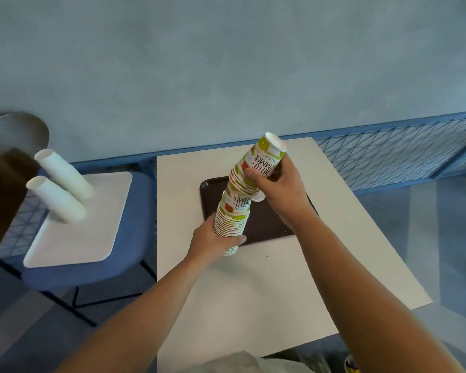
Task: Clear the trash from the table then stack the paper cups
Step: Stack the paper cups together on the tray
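A tall stack of printed paper cups (233,219), upside down, stands over the near edge of a dark brown tray (269,224) on the white table (253,292). My left hand (213,240) grips the bottom of this stack. My right hand (277,184) holds a shorter stack of the same printed cups (264,160), tilted, with its lower end meeting the top of the tall stack.
To the left, a blue chair (135,238) carries a white tray (76,224) with two stacks of plain white cups (62,184). A blue mesh fence (398,154) runs behind the table. A crumpled white item (242,362) lies at the near table edge.
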Demonstrator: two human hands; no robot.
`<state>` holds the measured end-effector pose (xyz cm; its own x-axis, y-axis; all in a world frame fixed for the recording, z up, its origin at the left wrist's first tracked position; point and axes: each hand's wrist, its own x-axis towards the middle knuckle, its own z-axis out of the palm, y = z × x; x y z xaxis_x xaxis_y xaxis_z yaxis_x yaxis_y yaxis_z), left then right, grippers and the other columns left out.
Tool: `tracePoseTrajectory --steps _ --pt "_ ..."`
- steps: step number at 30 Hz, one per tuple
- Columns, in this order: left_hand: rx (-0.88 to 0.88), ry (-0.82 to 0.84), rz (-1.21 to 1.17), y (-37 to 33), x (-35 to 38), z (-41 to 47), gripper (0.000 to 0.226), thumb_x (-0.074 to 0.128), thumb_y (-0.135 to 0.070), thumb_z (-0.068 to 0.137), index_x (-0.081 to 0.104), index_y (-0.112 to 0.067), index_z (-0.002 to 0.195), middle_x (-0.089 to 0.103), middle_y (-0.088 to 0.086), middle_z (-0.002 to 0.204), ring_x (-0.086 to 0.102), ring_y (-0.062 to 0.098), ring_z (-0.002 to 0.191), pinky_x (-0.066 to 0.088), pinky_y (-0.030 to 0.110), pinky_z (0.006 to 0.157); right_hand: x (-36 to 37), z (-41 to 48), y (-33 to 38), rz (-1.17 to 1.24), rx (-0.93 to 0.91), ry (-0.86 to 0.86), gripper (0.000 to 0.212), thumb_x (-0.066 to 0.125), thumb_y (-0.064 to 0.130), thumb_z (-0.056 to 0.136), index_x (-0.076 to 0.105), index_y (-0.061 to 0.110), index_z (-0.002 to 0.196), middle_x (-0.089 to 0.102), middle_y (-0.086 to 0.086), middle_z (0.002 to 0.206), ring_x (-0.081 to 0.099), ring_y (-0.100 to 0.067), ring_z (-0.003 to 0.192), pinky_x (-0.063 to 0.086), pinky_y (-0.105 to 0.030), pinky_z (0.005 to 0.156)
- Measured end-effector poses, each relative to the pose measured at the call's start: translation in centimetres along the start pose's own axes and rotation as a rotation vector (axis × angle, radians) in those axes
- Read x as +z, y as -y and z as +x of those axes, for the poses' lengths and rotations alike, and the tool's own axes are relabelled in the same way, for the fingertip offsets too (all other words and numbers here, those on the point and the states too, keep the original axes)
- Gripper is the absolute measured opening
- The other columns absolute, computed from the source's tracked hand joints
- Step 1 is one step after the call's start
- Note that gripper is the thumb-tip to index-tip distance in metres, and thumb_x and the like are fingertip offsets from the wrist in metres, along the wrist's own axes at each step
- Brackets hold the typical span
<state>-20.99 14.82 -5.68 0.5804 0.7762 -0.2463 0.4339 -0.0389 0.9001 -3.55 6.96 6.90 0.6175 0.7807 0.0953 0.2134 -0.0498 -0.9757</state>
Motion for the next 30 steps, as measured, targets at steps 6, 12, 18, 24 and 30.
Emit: tracePoseTrajectory --steps 6,12,18,24,30 --pt "-0.035 0.024 -0.043 -0.9 3.1 1.7 0.066 0.097 -0.045 0.062 0.067 -0.040 0.120 0.075 -0.018 0.110 0.070 0.003 0.103 0.058 0.036 0.096 -4.5 2.5 -0.8 0.193 0.057 -0.118 0.055 0.086 0.042 0.078 0.062 0.023 0.124 0.074 0.001 0.116 0.071 -0.020 0.110 0.059 -0.049 0.093" --pt "-0.081 0.009 -0.082 -2.0 7.4 3.8 0.072 0.094 -0.054 0.059 0.064 -0.042 0.124 0.074 -0.017 0.115 0.070 0.008 0.109 0.056 0.044 0.102 -10.8 6.7 -3.6 0.344 0.140 -0.137 0.048 0.087 0.032 0.080 0.064 0.019 0.120 0.073 -0.008 0.118 0.072 -0.026 0.110 0.059 -0.054 0.092" --pt "-0.150 -0.090 -0.157 -3.8 12.2 5.6 0.065 0.097 -0.040 0.065 0.067 -0.039 0.122 0.075 -0.019 0.113 0.070 0.004 0.107 0.056 0.042 0.102 -16.7 11.6 -10.8 0.194 0.224 -0.109 0.056 0.090 0.036 0.076 0.062 0.024 0.123 0.072 -0.001 0.116 0.072 -0.017 0.106 0.061 -0.045 0.088" --pt "-0.184 -0.170 -0.156 -5.0 16.4 6.8 0.066 0.096 -0.043 0.065 0.065 -0.040 0.124 0.074 -0.019 0.115 0.071 0.002 0.106 0.057 0.041 0.100 -18.8 14.5 -17.4 -0.035 0.246 0.006 0.055 0.085 0.034 0.080 0.055 0.023 0.126 0.069 0.003 0.114 0.070 -0.011 0.098 0.060 -0.030 0.080" --pt "-0.212 -0.240 -0.165 -5.9 17.9 7.4 0.070 0.095 -0.046 0.063 0.065 -0.040 0.126 0.073 -0.021 0.116 0.070 0.004 0.109 0.057 0.041 0.100 -17.8 15.3 -20.6 -0.128 0.245 0.070 0.052 0.085 0.037 0.079 0.054 0.025 0.118 0.067 0.013 0.108 0.064 0.000 0.096 0.056 -0.030 0.084"
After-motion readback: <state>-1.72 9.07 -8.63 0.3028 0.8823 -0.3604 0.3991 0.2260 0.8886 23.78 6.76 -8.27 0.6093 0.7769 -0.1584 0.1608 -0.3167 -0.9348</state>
